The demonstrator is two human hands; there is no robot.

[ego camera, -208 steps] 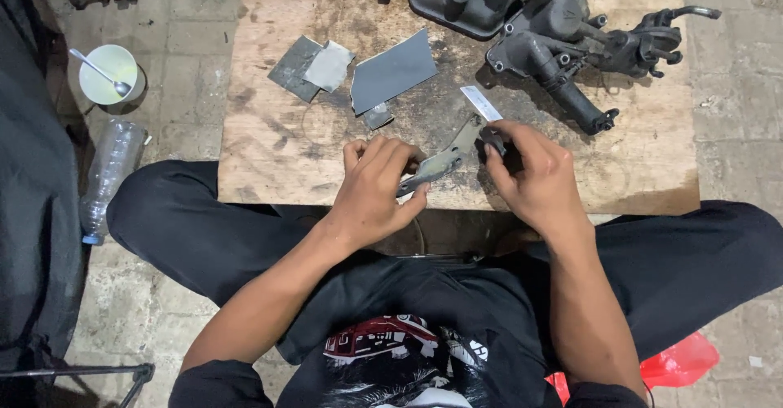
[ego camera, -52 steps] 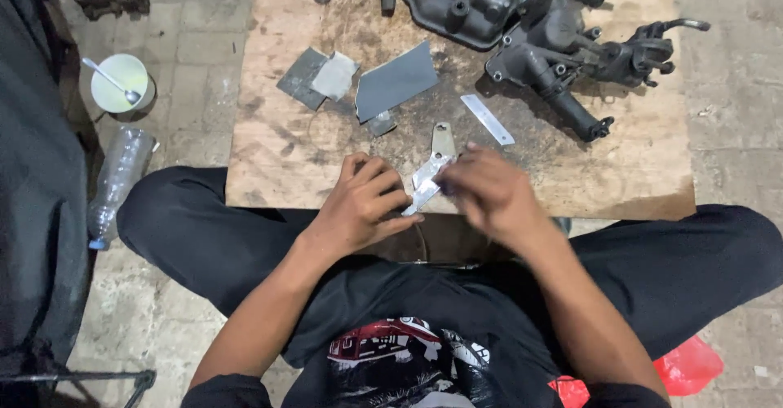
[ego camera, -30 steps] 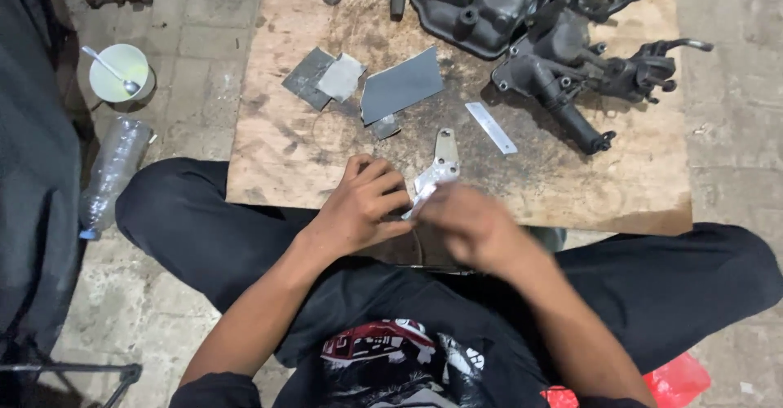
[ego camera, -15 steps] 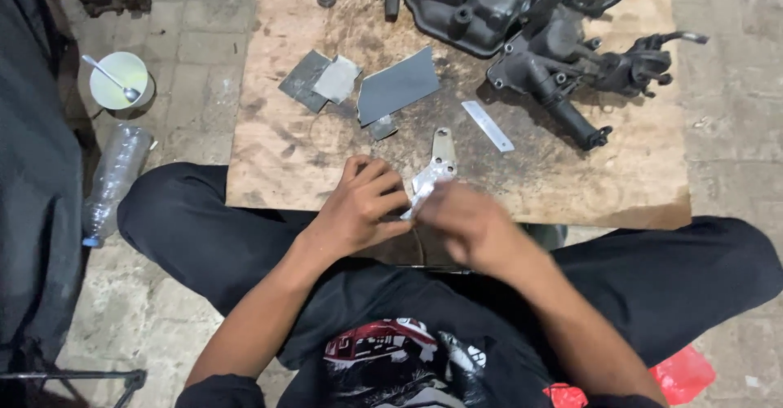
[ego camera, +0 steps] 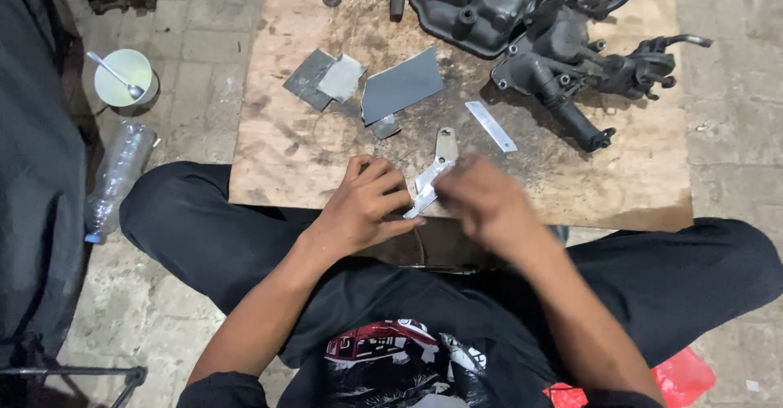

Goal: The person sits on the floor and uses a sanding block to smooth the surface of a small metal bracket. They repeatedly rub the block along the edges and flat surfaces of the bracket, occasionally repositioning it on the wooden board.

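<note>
A flat metal bracket (ego camera: pixel 434 176) is held at the near edge of a worn plywood board (ego camera: pixel 285 163) by two bare hands.

The bracket is pale grey, thin and bent, with a rounded slotted end pointing away from the board's near edge. The left hand (ego camera: pixel 367 208) is curled around the lower end of the bracket, its fingers (ego camera: pixel 383 186) drawn together and clamped on it. The right hand (ego camera: pixel 481 200) is blurred against the bracket's right side; whether its fingers are closed cannot be told. Farther in on the board, grey sandpaper sheets (ego camera: pixel 400 90) with a matte, gritty face are laid flat, a narrow metal strip (ego camera: pixel 491 127) is set to their right, and dark cast engine parts (ego camera: pixel 563 41), lumpy and greasy, are gathered at the board's far right corner.
</note>
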